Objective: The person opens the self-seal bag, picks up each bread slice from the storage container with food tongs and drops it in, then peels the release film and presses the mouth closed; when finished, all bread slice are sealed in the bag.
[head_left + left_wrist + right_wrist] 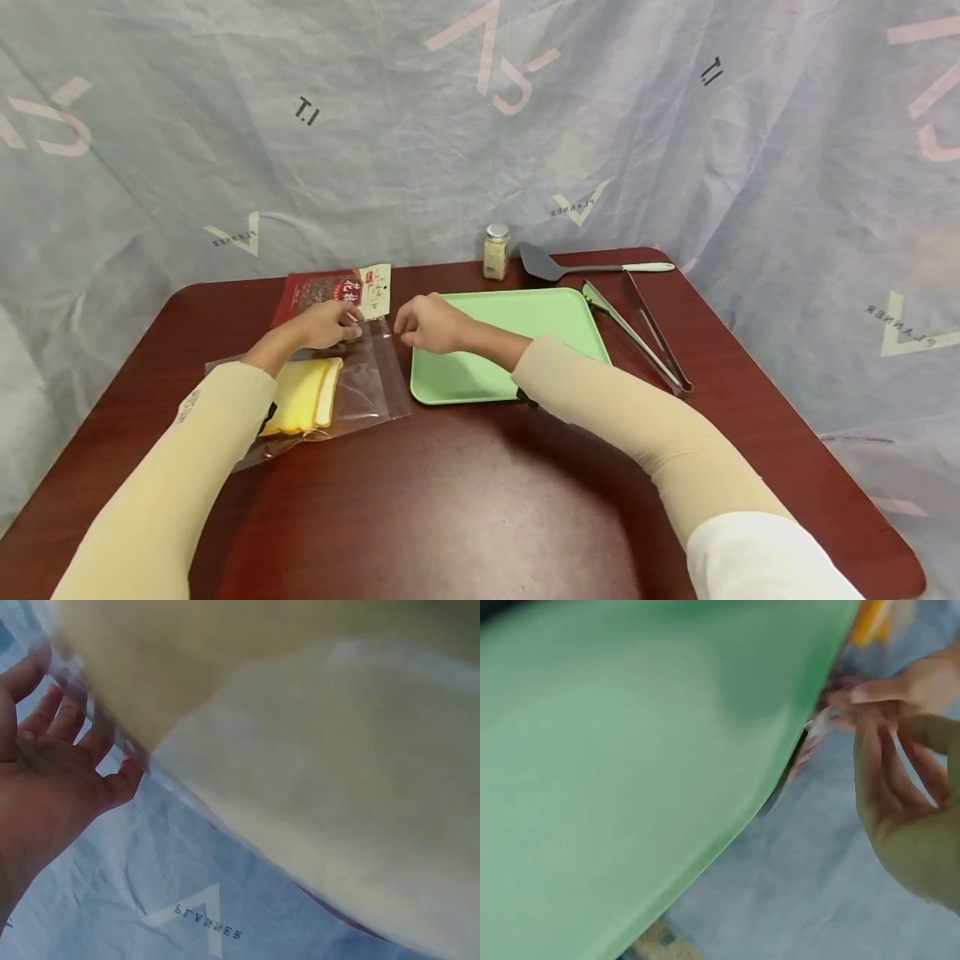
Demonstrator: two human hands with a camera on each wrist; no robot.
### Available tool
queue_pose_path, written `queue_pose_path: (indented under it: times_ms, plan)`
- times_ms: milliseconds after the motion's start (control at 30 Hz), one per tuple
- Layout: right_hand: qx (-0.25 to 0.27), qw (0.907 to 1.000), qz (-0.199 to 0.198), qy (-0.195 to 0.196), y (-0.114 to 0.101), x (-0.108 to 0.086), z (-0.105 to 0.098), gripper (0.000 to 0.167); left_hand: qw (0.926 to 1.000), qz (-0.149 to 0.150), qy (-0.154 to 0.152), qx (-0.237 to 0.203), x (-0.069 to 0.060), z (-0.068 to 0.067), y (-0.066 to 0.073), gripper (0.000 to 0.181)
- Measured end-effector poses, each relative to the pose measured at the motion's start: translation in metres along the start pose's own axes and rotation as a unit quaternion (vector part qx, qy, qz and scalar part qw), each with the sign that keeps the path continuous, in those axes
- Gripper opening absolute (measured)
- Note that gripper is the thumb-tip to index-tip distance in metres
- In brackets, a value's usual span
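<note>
A clear plastic bag lies at the left of the table with yellow, orange-edged slices that look like bread inside. My left hand pinches the bag's far edge near its open end; in the left wrist view its fingers curl at the film. Just to the right, my right hand hovers over the left rim of a light green tray. Its fingers are loosely bent, close to the bag's corner, and no held thing shows. In the right wrist view, both hands' fingertips are near each other.
Behind the bag lies a red spice packet. A small jar with a silver lid stands behind the tray. At the right are a grey spatula with a pale handle and metal tongs. A grey curtain hangs behind the table.
</note>
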State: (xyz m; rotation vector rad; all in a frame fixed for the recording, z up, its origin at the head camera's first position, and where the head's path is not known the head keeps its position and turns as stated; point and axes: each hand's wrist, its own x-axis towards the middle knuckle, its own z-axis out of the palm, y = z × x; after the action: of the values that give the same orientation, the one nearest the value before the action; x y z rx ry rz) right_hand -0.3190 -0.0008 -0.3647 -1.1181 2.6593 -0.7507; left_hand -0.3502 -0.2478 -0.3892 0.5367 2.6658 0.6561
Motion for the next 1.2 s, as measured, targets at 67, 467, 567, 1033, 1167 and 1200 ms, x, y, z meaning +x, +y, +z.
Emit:
queue_pose_path:
  times_ms: [67, 467, 567, 1033, 1167, 1200]
  plan:
    - [-0.06, 0.9981, 0.004, 0.012, 0.007, 0.014, 0.0, 0.02, 1.0, 0.002, 0.001, 0.004, 0.006, 0.0, 0.003, 0.033]
    - [-0.057, 0.9976, 0.031, 0.026, 0.025, 0.056, 0.017, 0.021, 0.9969, 0.024, 0.042, -0.061, 0.021, 0.009, 0.009, 0.019]
    - [-0.033, 0.9975, 0.057, 0.024, 0.028, 0.059, 0.021, 0.021, 0.9947, 0.014, 0.059, -0.082, 0.021, 0.008, 0.011, 0.017]
    - [0.03, 0.9946, 0.081, 0.057, 0.028, 0.072, 0.039, 0.011, 0.9956, -0.002, 0.046, 0.081, -0.025, -0.014, 0.032, 0.043]
    - [0.03, 0.9941, 0.09, 0.052, 0.03, 0.072, 0.036, 0.008, 0.9922, 0.022, 0.06, 0.107, -0.061, -0.016, 0.038, 0.036]
    - [0.033, 0.9939, 0.091, 0.053, 0.032, 0.072, 0.035, 0.008, 0.9916, 0.025, 0.061, 0.112, -0.069, -0.013, 0.038, 0.035]
